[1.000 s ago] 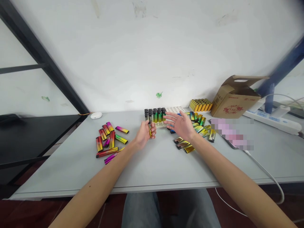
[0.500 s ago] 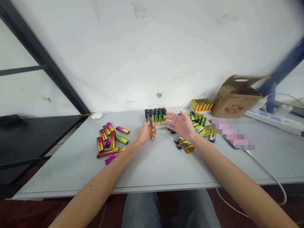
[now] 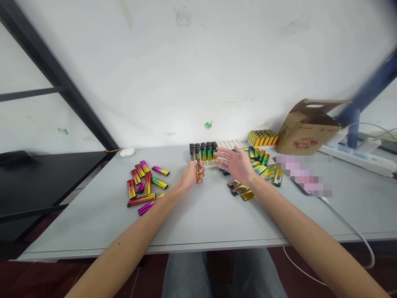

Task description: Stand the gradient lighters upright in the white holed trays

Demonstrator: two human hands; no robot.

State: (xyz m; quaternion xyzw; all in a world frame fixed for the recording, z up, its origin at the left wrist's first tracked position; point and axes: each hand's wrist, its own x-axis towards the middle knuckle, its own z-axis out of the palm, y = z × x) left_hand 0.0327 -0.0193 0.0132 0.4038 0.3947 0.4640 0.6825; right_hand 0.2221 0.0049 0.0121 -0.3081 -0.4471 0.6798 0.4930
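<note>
My left hand (image 3: 191, 177) is closed around a lighter (image 3: 197, 174) with a yellow body, held upright in front of the white rack (image 3: 211, 164). Several black-topped lighters (image 3: 204, 151) stand in rows in the left part of that rack; its right part shows bare holes. My right hand (image 3: 238, 164) is raised with its fingers spread, palm turned to the left, and nothing in it. Below and beside it lie loose lighters (image 3: 238, 189) in gold, silver, green and blue, partly hidden by the hand and wrist. At the left, red, yellow and purple lighters (image 3: 147, 183) lie scattered.
A second rack full of orange-yellow lighters (image 3: 263, 137) stands against the wall beside an open cardboard box (image 3: 307, 134). Farther right are a white power strip (image 3: 359, 159) and a blurred phone-like slab (image 3: 299, 174) with a white cable. A white oval object (image 3: 127, 152) sits at back left.
Both hands keep nearly the same places and shapes, the left still around the lighter. The whole view has shifted very slightly.
</note>
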